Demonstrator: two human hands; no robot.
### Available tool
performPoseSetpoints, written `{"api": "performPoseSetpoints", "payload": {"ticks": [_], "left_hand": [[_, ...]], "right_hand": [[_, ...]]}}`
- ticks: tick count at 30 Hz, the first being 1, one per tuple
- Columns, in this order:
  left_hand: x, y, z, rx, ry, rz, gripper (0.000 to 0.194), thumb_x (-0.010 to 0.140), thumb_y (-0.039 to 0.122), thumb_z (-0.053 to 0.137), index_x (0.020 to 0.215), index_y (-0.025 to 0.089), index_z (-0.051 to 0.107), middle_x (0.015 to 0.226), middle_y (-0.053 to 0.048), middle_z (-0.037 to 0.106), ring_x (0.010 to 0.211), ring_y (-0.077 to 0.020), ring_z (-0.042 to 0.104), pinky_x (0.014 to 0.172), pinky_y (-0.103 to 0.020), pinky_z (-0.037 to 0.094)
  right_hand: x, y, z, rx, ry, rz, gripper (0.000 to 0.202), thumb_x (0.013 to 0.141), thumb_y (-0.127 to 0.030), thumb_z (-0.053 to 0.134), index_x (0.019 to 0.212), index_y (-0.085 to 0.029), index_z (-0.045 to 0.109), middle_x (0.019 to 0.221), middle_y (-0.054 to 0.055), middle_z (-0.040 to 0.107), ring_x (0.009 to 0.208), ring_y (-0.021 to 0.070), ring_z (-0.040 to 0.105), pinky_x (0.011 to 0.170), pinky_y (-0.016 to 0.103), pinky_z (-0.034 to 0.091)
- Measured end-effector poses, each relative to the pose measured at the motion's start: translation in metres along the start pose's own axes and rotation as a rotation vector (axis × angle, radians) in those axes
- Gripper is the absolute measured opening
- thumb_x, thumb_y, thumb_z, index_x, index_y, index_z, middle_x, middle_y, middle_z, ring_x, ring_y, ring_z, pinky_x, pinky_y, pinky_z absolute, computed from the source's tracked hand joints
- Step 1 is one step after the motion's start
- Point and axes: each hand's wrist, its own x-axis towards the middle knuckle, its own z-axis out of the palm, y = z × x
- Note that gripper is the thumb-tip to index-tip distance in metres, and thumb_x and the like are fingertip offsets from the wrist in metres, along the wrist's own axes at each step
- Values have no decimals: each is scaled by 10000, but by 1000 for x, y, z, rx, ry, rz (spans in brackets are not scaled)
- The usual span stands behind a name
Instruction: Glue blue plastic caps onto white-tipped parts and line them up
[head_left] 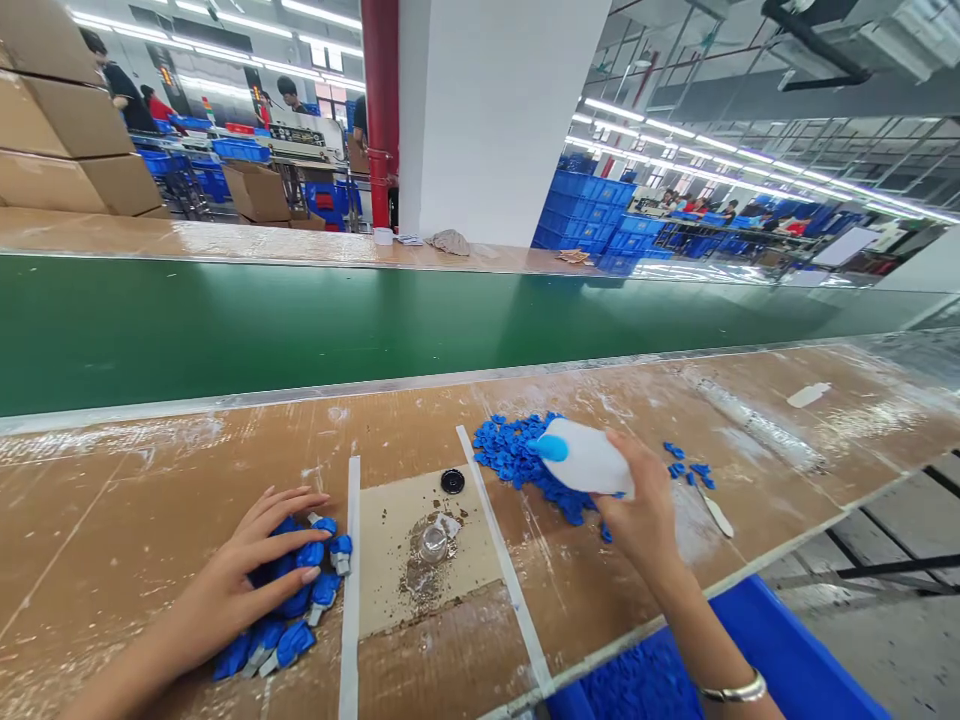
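Observation:
My right hand [645,505] is wrapped round a white squeeze bottle [592,458] with a blue cap, tilted so the cap points left above a heap of small blue plastic pieces [510,450]. My left hand [255,555] lies with fingers spread over a cluster of blue and grey parts [296,640], touching some of them. Between the hands, a small clear cup [433,543] stands on a tan sheet [382,590] spotted with brown residue. Behind the cup is a round black lid [452,482].
White strips [350,590] flank the sheet. A flat stick [718,515] and a few loose blue pieces [701,472] lie to the right. A green conveyor belt [300,325] runs beyond the table. Below the front edge is a blue bin [780,640] holding more blue pieces. Cardboard boxes [67,120] are stacked far left.

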Motion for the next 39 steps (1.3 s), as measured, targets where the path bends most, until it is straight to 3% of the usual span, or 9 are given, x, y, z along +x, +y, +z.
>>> {"api": "performPoseSetpoints", "payload": {"ticks": [6,13,17,21,22,24,27,33,39], "left_hand": [[4,12,-5,-109,102,-134,269,819,532,631,1014,388,747,1267,-3,631,1249,-295,496,1143,-473,301],[4,20,-11,-299,140,-412,358,745,554,701,991,300,756,1141,-28,676,1092,-256,607,935,-279,515],[2,13,-6,-537,172,-636,496,644,540,793,1059,278,721,1170,-35,691,1077,-287,642,815,-281,590],[4,23,-3,-676,294,-840,615,470,535,877,993,242,740,1080,-37,736,1000,-323,680,736,-296,624],[5,30,-3,-692,341,-872,616,452,535,882,979,248,741,1041,-24,747,950,-314,697,714,-294,628],[7,43,-3,-735,422,-910,580,470,535,876,971,279,735,956,19,762,849,-282,719,669,-289,632],[9,49,-6,-767,458,-895,511,545,543,845,988,317,726,879,58,766,792,-262,728,628,-299,634],[5,21,-13,-407,293,-676,586,543,684,769,978,292,769,1049,-2,745,1045,-328,670,883,-380,570],[-1,23,-9,-413,249,-652,603,634,665,732,1079,258,736,1116,-30,727,1089,-296,652,1030,-368,456]], "right_hand": [[7,61,-20,93,272,424,647,704,-457,738,1229,-132,546,1114,143,639,987,309,622,855,501,508],[-5,101,-24,231,412,611,743,598,-548,760,1166,-137,513,1113,138,637,1005,303,623,835,484,538],[-15,97,-24,158,383,631,739,649,-586,712,1195,-137,496,1137,151,622,1038,310,606,881,506,511],[-41,57,-29,-85,424,579,779,733,-542,675,1303,-66,439,1344,261,445,1295,403,358,1083,647,205],[-47,45,-27,-123,407,541,760,778,-534,639,1333,-62,421,1375,264,413,1323,401,313,1097,646,158],[-55,28,-19,-116,258,442,571,850,-541,565,1222,-107,546,1271,207,536,1247,357,425,1086,597,247],[-46,27,5,-67,2,318,558,876,-602,511,1200,-157,600,1267,150,581,1227,312,480,1080,537,322],[-17,48,47,-99,-256,269,665,890,-644,465,1333,-155,550,1346,175,535,1255,346,472,1037,596,359],[-36,14,41,-127,-362,217,474,935,-509,481,1291,-218,592,1355,133,520,1257,340,458,1039,597,360]]}}
